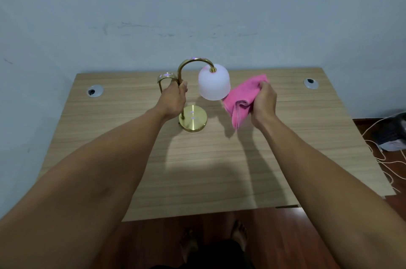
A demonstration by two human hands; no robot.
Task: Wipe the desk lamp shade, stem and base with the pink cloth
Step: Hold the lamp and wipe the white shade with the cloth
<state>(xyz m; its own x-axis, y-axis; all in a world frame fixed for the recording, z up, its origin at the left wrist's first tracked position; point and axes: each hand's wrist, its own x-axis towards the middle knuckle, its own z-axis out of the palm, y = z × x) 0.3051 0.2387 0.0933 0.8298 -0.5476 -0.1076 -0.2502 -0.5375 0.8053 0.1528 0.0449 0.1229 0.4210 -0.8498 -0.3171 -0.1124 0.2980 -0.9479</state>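
Wood-grain laminate covers the rectangular desk top [197, 170], which stands against a pale blue-grey wall [197, 5] and has a round grey cable grommet [95, 91] near each back corner. Toward the back of the desk stands the desk lamp with its round brushed-brass base [195, 119], thin curved brass stem [193, 62] and frosted white bell-shaped shade [214, 83] hanging from the arch. The left hand [173, 101] is curled round the stem below the bend, probably to steady the light lamp against the wiping pressure. The right hand [264, 101] grips the bunched pink cloth [240, 99], whose folds touch or nearly touch the shade's right side, so the shade looks to be the part now being wiped. White cables [380, 154] trail on the floor at right.
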